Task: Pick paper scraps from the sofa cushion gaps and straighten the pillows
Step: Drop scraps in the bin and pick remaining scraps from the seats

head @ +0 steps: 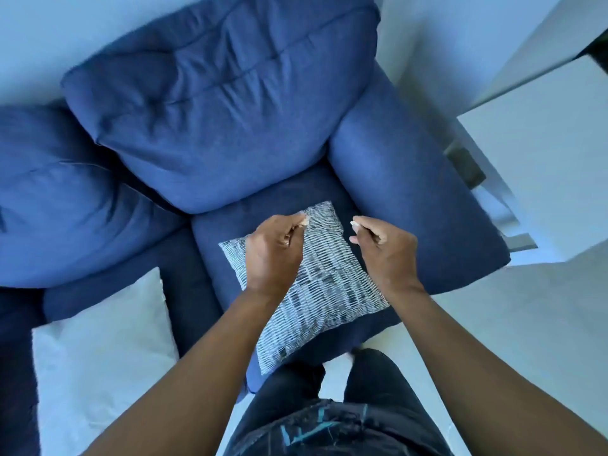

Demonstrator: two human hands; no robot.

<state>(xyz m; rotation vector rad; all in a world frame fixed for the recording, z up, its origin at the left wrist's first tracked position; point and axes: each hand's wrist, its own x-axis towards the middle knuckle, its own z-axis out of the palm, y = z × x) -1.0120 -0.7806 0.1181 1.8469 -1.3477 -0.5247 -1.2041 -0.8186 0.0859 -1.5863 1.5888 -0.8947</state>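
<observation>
The patterned pillow [325, 284] lies flat on the seat cushion [437, 258] at the sofa's right end, turned diamond-wise so its long axis runs from the corner overhanging the cushion's front edge to the corner near the back cushion [223, 103]; this skewed position is probably why it is being handled. The left hand [273, 251] has its fingers curled, pinching the pillow's cover near the far corner. The right hand [385, 251], just beside the pillow's right edge, is curled with fingertips together; whether it holds a paper scrap cannot be told.
</observation>
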